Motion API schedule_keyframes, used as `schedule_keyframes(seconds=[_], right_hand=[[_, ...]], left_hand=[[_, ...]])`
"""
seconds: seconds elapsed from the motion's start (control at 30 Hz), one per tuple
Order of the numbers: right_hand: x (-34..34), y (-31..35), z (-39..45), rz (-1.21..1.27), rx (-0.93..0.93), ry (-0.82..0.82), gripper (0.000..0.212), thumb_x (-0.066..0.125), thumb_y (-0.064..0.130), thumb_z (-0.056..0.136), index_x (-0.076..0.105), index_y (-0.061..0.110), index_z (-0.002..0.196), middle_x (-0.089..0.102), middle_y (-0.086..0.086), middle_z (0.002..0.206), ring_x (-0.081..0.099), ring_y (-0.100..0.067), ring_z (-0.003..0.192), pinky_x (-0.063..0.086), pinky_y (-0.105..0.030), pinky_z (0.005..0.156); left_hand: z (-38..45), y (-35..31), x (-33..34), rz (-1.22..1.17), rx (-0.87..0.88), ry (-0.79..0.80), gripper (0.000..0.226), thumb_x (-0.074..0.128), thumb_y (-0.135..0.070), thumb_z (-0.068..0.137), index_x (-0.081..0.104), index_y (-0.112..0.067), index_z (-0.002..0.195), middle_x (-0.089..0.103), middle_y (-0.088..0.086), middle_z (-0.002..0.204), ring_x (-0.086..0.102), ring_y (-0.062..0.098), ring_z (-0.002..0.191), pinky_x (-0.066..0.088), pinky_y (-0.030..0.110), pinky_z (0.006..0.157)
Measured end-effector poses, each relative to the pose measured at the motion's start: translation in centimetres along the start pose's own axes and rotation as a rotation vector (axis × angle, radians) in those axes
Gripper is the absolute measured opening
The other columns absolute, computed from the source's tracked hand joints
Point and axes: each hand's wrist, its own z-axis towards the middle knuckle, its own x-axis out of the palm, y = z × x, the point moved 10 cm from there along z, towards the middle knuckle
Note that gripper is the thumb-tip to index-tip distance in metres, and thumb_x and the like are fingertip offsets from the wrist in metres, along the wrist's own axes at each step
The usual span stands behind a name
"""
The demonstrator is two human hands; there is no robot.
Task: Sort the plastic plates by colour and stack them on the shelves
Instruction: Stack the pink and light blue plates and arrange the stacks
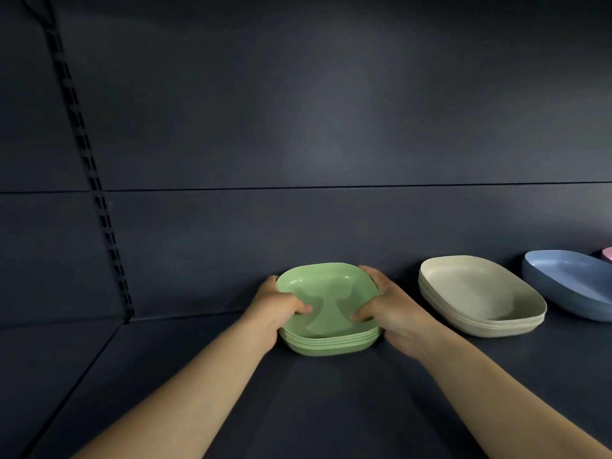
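Note:
A stack of several green plates (328, 293) sits on the dark shelf (331, 409) close to the back wall. My left hand (276, 308) grips the stack's left side, thumb over the rim. On the stack's right side my right hand (387, 309) grips it the same way. Right of them stands a stack of cream plates (477, 293). Further right is a blue plate stack (569, 283), cut off by the frame edge. A sliver of a pink plate (607, 261) shows at the far right.
The dark back panel (331, 127) rises straight behind the plates. A slotted upright rail (96, 180) runs down the left, ending where a seam splits the shelf. Bare shelf surface lies left of the green stack and in front of it.

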Motion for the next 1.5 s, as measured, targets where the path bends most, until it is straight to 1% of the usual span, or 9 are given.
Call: schedule_keyframes(seconds=[0.13, 0.43, 0.53, 0.67, 0.8, 0.93, 1.07, 1.27, 1.5], right_hand=[[0.0, -0.1, 0.1, -0.008, 0.001, -0.009, 0.069, 0.053, -0.024, 0.071, 0.051, 0.022, 0.123, 0.065, -0.007, 0.107, 0.061, -0.023, 0.101, 0.050, -0.028, 0.077], [-0.8, -0.1, -0.2, -0.111, 0.025, -0.117, 0.069, 0.056, -0.018, 0.073, 0.047, 0.016, 0.133, 0.063, -0.010, 0.114, 0.059, -0.026, 0.105, 0.049, -0.031, 0.083], [-1.6, 1.8, -1.4, -0.279, -0.018, -0.230, 0.069, 0.061, -0.004, 0.081, 0.035, 0.009, 0.143, 0.052, -0.011, 0.133, 0.054, -0.024, 0.114, 0.043, -0.028, 0.089], [0.7, 7.6, -4.7, -0.818, -0.174, -0.252, 0.066, 0.065, 0.021, 0.086, 0.034, 0.013, 0.143, 0.042, -0.010, 0.142, 0.042, -0.026, 0.130, 0.036, -0.031, 0.101], [7.5, 12.4, -9.0, -1.165, -0.308, -0.195, 0.068, 0.065, 0.034, 0.085, 0.033, 0.018, 0.144, 0.041, -0.008, 0.141, 0.036, -0.029, 0.132, 0.036, -0.038, 0.106], [16.5, 16.3, -13.8, -1.302, -0.390, -0.140, 0.074, 0.065, 0.042, 0.084, 0.031, 0.020, 0.145, 0.041, -0.008, 0.140, 0.034, -0.030, 0.133, 0.037, -0.044, 0.106], [27.0, 18.7, -18.6, -1.408, -0.437, -0.067, 0.074, 0.062, 0.046, 0.085, 0.026, 0.022, 0.146, 0.036, -0.006, 0.145, 0.031, -0.028, 0.135, 0.034, -0.043, 0.107], [44.7, 20.6, -25.8, -1.510, -0.591, 0.018, 0.073, 0.058, 0.043, 0.088, 0.022, 0.020, 0.148, 0.033, -0.007, 0.148, 0.027, -0.028, 0.138, 0.030, -0.043, 0.110], [61.6, 20.5, -29.8, -1.485, -0.698, 0.160, 0.070, 0.057, 0.041, 0.090, 0.023, 0.020, 0.147, 0.036, -0.007, 0.143, 0.030, -0.027, 0.135, 0.032, -0.042, 0.109]], left_hand=[[-0.3, -0.1, -0.1, 0.009, -0.005, -0.004, 0.044, 0.072, 0.010, 0.071, 0.056, -0.009, 0.107, 0.067, 0.009, 0.102, 0.064, 0.026, 0.092, 0.051, 0.032, 0.076], [-0.5, -0.5, 0.0, 0.098, -0.021, 0.023, 0.050, 0.078, -0.002, 0.067, 0.056, -0.006, 0.112, 0.066, 0.011, 0.108, 0.063, 0.027, 0.099, 0.052, 0.036, 0.088], [-1.6, -2.2, -0.8, 0.157, 0.011, 0.090, 0.071, 0.081, -0.023, 0.066, 0.050, -0.005, 0.127, 0.059, 0.008, 0.126, 0.058, 0.025, 0.113, 0.046, 0.037, 0.100], [-4.7, -6.5, -6.2, 0.449, 0.174, 0.066, 0.064, 0.070, -0.032, 0.083, 0.041, -0.012, 0.137, 0.046, 0.004, 0.138, 0.046, 0.020, 0.126, 0.036, 0.026, 0.100], [-9.2, -9.3, -13.3, 0.826, 0.279, 0.062, 0.066, 0.064, -0.035, 0.088, 0.032, -0.015, 0.143, 0.036, 0.004, 0.148, 0.039, 0.021, 0.133, 0.033, 0.030, 0.104], [-14.8, -10.5, -22.0, 1.232, 0.399, 0.006, 0.065, 0.062, -0.037, 0.087, 0.032, -0.019, 0.142, 0.034, 0.002, 0.146, 0.029, 0.023, 0.137, 0.032, 0.035, 0.107], [-20.0, -9.5, -32.2, 1.456, 0.383, -0.032, 0.066, 0.060, -0.040, 0.088, 0.031, -0.019, 0.143, 0.037, 0.003, 0.143, 0.031, 0.024, 0.134, 0.036, 0.037, 0.106], [-28.1, -6.1, -49.5, 1.575, 0.297, -0.118, 0.067, 0.059, -0.040, 0.090, 0.029, -0.019, 0.145, 0.035, 0.003, 0.145, 0.031, 0.023, 0.135, 0.036, 0.037, 0.106], [-33.6, -1.7, -67.5, 1.534, 0.114, -0.210, 0.066, 0.058, -0.043, 0.089, 0.031, -0.021, 0.144, 0.035, 0.002, 0.145, 0.031, 0.024, 0.135, 0.035, 0.038, 0.108]])
